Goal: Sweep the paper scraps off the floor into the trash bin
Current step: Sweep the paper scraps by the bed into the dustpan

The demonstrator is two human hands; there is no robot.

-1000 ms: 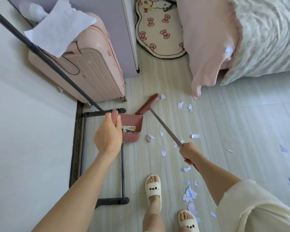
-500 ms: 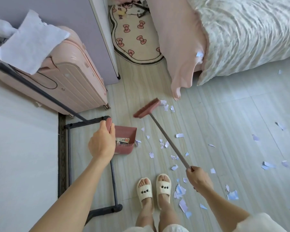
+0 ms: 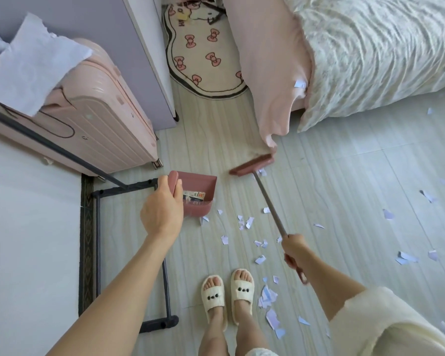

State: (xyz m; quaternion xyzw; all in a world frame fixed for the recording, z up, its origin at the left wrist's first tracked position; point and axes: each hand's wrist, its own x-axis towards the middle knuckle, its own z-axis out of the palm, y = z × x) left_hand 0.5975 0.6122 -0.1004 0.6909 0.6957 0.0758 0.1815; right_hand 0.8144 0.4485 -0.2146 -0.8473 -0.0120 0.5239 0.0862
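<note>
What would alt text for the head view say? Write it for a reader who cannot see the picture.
A person's left hand grips the handle of a dusty-pink plastic dustpan while the right hand holds a long-handled pink broom stretched over a pale wood-look floor strewn with torn white paper scraps. A pink ribbed suitcase stands at left, a bed at upper right.

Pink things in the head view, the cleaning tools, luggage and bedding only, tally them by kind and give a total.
Dusty-pink plastic dustpan, gripped by the left hand: 1
Dusty-pink broom head, its handle held by the right hand: 1
Pale pink ribbed hard-shell suitcase: 1
Pink bed sheet: 1
Total: 4
</note>
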